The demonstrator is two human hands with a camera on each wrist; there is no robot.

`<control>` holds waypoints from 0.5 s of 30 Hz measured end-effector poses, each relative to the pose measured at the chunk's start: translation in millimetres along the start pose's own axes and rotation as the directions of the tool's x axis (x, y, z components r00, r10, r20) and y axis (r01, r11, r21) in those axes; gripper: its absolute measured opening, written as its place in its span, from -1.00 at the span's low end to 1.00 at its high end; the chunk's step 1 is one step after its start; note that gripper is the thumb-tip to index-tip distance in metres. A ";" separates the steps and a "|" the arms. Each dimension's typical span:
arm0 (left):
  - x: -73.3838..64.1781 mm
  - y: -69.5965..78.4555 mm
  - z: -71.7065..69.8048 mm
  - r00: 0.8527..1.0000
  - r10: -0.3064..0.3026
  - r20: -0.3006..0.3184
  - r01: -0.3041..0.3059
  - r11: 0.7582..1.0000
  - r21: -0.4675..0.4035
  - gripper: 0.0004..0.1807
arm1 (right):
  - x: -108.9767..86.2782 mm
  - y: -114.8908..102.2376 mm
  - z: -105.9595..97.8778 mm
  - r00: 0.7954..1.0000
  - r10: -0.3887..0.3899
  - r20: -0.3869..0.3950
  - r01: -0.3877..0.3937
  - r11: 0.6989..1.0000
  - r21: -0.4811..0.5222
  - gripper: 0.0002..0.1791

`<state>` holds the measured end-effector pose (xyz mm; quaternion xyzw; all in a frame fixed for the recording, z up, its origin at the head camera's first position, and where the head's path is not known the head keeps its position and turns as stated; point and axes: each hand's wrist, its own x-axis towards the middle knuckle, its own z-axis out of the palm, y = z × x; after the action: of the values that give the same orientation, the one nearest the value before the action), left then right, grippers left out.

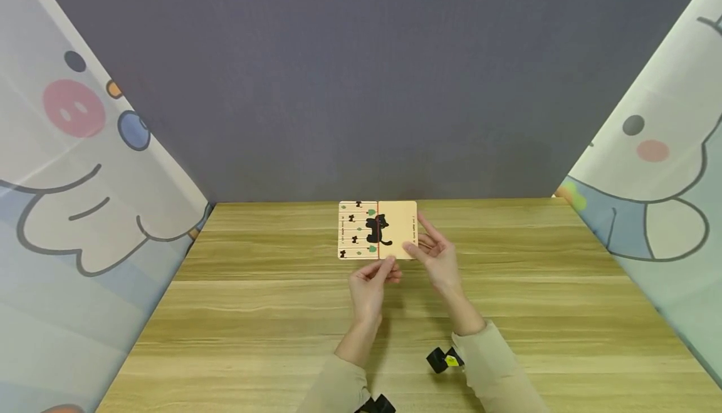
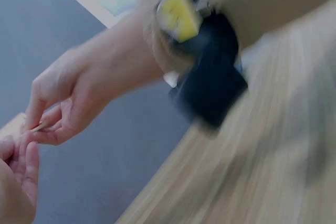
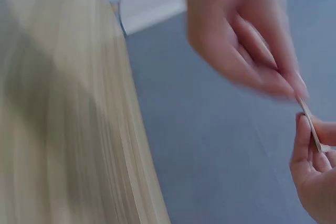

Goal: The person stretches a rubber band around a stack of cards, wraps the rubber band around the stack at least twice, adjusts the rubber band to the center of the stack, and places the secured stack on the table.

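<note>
A small booklet (image 1: 397,225) is held up spread flat above the table, a black cat across its red middle line. Its left side is striped with little cats and green shapes; its right side is plain cream. My left hand (image 1: 369,291) pinches the bottom edge near the middle line, thumb on the near face. At the lower right corner, my right hand (image 1: 440,262) grips it, thumb in front and fingers behind. Edge-on in the right wrist view, the booklet (image 3: 311,124) looks thin, between the left hand (image 3: 241,35) and right hand (image 3: 315,182).
The wooden table (image 1: 254,331) stretches under both arms and ends at a dark grey panel (image 1: 372,87). Cartoon-printed sheets (image 1: 84,150) line both sides. Black wrist devices (image 1: 442,360) sit at the beige sleeves (image 1: 491,356).
</note>
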<state>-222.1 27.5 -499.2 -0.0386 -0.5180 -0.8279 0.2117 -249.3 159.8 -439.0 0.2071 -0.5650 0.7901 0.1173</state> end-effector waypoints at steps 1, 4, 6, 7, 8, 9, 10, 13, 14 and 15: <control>-1.1 -0.1 1.7 1.000 0.014 0.017 -0.014 1.000 -0.003 -0.80 | -0.3 1.5 1.0 0.999 -0.025 0.022 0.024 0.999 0.024 -0.28; -5.5 15.0 8.8 0.998 0.041 0.045 -0.040 0.999 -0.019 -0.83 | -3.8 -31.2 25.4 1.000 0.010 -0.024 -0.010 1.000 0.003 -0.30; -3.2 3.2 3.4 0.999 0.005 0.038 -0.005 1.000 0.007 -0.79 | -6.0 -51.4 36.4 0.997 0.055 -0.061 -0.057 0.998 -0.025 -0.31; -3.9 4.9 2.6 0.999 -0.014 0.042 0.014 1.000 0.017 -0.79 | -6.2 -54.5 37.4 0.996 0.062 -0.067 -0.064 0.998 -0.022 -0.31; -4.9 6.2 1.8 0.998 -0.032 0.047 0.031 0.999 0.026 -0.79 | -6.4 -54.3 36.4 0.996 0.064 -0.068 -0.066 0.998 -0.024 -0.32; -5.7 6.6 0.6 0.998 -0.045 0.052 0.043 0.999 0.033 -0.79 | -6.4 -52.8 34.6 0.996 0.061 -0.060 -0.062 0.998 -0.007 -0.31; -4.0 -6.4 -5.2 0.997 -0.062 0.053 0.059 0.997 0.049 -0.76 | -6.6 -53.7 34.2 0.998 0.050 -0.040 -0.049 0.999 0.013 -0.31; -8.3 10.4 -5.1 0.995 -0.031 0.097 0.026 0.998 0.053 -0.81 | -3.0 -8.8 8.5 1.000 0.006 0.006 -0.007 0.999 0.039 -0.29; -7.9 10.7 -6.9 0.994 -0.026 0.108 0.020 0.998 0.057 -0.82 | -2.0 6.2 -0.7 1.000 0.003 0.015 -0.003 1.000 0.028 -0.28; -6.8 11.1 -8.8 0.993 -0.003 0.119 -0.003 0.999 0.054 -0.83 | -1.0 20.5 -9.3 1.000 0.004 0.019 -0.005 0.999 0.034 -0.26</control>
<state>-210.2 17.8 -495.8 -0.0820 -0.5520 -0.8097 0.1814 -258.9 161.7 -459.3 0.2153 -0.5531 0.7977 0.1065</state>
